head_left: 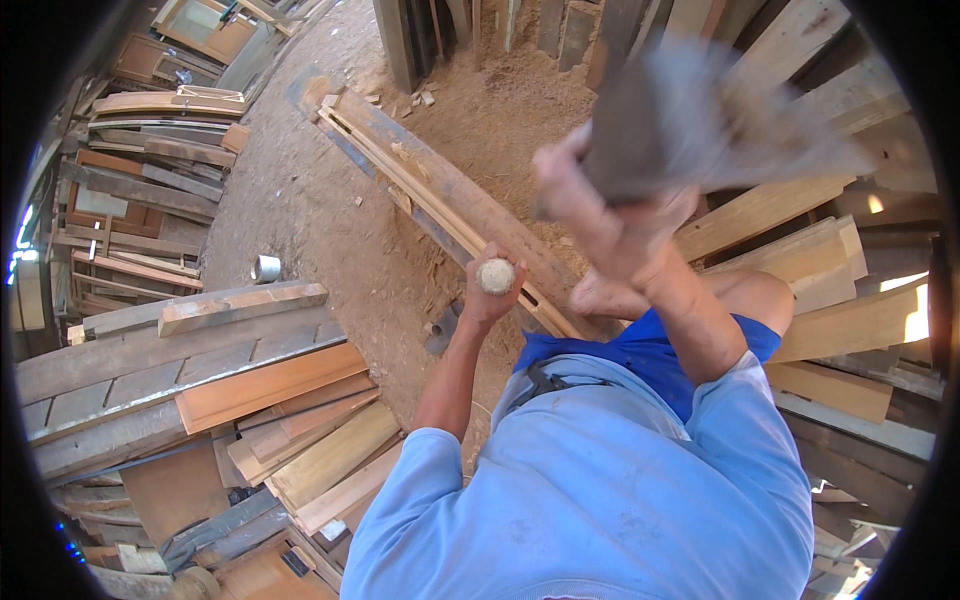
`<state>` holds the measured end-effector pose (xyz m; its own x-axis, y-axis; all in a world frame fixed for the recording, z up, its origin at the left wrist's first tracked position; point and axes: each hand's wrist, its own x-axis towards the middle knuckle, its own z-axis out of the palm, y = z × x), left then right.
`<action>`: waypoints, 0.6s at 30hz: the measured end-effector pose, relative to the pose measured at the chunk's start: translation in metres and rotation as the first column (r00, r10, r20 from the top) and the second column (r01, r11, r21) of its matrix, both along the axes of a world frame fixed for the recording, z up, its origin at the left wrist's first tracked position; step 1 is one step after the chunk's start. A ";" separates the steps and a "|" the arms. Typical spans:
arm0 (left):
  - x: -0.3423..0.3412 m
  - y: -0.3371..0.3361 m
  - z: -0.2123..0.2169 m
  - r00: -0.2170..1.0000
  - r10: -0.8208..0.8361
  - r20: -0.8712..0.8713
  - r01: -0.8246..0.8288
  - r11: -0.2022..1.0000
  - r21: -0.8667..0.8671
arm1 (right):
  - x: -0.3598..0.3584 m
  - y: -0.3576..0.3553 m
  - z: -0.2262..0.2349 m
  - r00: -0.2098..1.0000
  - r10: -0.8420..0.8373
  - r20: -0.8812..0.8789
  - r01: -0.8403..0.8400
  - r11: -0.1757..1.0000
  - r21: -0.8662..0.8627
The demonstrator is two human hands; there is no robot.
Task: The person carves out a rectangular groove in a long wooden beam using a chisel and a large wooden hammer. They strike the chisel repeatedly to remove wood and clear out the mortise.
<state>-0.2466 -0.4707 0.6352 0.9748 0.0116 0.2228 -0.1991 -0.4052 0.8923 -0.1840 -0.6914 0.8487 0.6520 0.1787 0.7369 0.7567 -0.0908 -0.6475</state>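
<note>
Fingers (503,258) of our left hand (490,295) wrap tight around a chisel handle (495,275), whose pale round end faces up at us, standing against the long wooden frame piece (440,200) that lies aslant on the sawdust floor (300,210). Our right hand (600,215) is raised above it, clenched on a blurred grey mallet (690,120); we cannot tell its exact shape. Our bare foot (605,298) rests on the frame just beside the chisel, stacked planks (200,380) lie to our left, more boards (830,260) to our right, and a small metal can (265,268) stands near the stack.
</note>
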 end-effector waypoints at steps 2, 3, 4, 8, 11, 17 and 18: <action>0.000 0.002 -0.003 0.993 -0.095 0.076 0.090 0.994 0.060 | -0.005 -0.002 -0.068 0.994 0.107 -0.007 -0.104 0.946 -0.307; -0.003 0.000 -0.007 0.993 -0.059 0.101 0.048 0.993 0.106 | -0.008 -0.002 -0.111 0.967 0.177 -0.181 -0.243 0.851 -0.466; -0.009 -0.005 -0.012 0.992 -0.017 0.122 -0.002 0.989 0.148 | -0.012 -0.004 -0.115 0.959 0.102 -0.265 -0.246 0.765 -0.595; -0.017 -0.003 -0.018 0.981 -0.034 -0.191 0.058 0.991 0.122 | -0.014 -0.005 -0.085 0.890 -0.091 -0.447 -0.287 0.650 -0.704; -0.010 0.003 -0.019 0.997 -0.074 0.011 0.073 0.996 0.059 | -0.015 -0.004 -0.042 0.853 -0.015 -0.521 -0.263 0.851 -0.455; -0.007 -0.002 -0.001 0.997 -0.073 0.031 0.072 0.997 0.032 | -0.011 0.004 -0.022 0.976 0.127 -0.175 -0.128 0.992 0.007; -0.011 0.000 -0.003 0.994 -0.077 0.075 0.070 0.993 0.095 | -0.013 0.006 -0.038 0.977 0.165 -0.133 -0.173 0.983 -0.056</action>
